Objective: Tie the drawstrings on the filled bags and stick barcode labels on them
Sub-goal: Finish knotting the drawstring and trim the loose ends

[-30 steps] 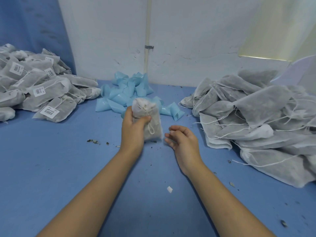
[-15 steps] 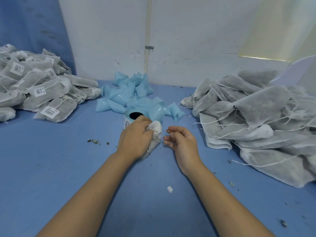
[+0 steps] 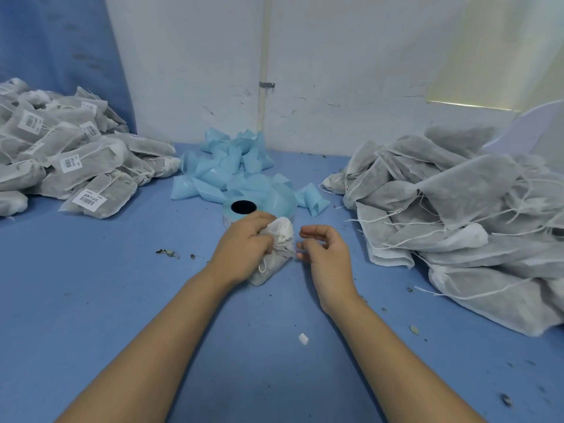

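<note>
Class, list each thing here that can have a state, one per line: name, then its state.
bag, neck gathered, no label showing
left hand, grips the bag
right hand, fingers curled beside the bag, pinch unclear
label roll, on end, core hole up
left pile, bags tied and labelled
right pile, bags unlabelled, strings loose

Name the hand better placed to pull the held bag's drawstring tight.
Right. The left hand grips the bag against the table, so it is busy; the right hand seems free, its fingers loosely curled right beside the bag's gathered neck.
</note>
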The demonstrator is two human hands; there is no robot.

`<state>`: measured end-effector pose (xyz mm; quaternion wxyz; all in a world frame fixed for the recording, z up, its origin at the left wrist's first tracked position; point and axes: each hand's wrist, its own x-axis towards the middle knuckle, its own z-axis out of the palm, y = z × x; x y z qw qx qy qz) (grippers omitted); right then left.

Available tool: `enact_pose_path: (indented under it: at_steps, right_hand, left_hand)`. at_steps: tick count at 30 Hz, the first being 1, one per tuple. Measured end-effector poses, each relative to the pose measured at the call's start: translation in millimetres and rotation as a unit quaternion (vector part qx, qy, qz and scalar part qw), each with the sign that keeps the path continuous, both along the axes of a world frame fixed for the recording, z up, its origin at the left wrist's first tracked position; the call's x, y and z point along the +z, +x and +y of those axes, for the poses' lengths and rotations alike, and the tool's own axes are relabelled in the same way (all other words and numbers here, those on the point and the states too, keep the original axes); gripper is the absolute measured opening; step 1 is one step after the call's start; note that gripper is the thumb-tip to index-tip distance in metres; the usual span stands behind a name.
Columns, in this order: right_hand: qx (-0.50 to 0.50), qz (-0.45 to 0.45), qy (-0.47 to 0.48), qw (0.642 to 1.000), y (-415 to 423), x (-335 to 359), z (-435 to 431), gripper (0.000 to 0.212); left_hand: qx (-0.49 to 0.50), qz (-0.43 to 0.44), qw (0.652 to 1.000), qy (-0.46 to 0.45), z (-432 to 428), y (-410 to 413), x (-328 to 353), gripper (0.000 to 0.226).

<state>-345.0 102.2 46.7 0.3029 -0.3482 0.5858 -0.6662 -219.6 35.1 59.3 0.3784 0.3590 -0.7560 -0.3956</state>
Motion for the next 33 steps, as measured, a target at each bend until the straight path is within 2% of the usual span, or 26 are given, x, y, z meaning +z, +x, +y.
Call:
enact_pose_path:
  at_steps: [3, 8, 14, 25, 33]
  right_hand:
    - [-0.031, 0.087, -0.012, 0.996, -3.4, -4.1, 1.2, 0.032]
    - [0.004, 0.112, -0.013, 0.994, -3.3, -4.9, 0.6, 0.034]
    - [0.015, 0.076, -0.019, 0.997, -4.9, -5.0, 0.4, 0.024]
    - [-0.012, 0.054, -0.014, 0.998, -7.3, -4.4, -2.0, 0.013]
    - [-0.087, -0.013, -0.062, 0.994, -10.5, -2.1, 0.7, 0.021]
  left_hand:
    - [-0.039, 0.083, 0.993, 0.075, 1.2, 2.1, 1.7, 0.038]
    - [-0.092, 0.106, 0.982, 0.128, 7.8, -0.1, 4.6, 0.042]
    - [-0.112, 0.106, 0.975, 0.16, 12.3, -1.4, 7.7, 0.049]
    - [-0.115, 0.114, 0.972, 0.169, 9.0, 1.2, 8.5, 0.035]
    - [-0.023, 0.135, 0.981, 0.135, 6.1, 0.5, 9.9, 0.023]
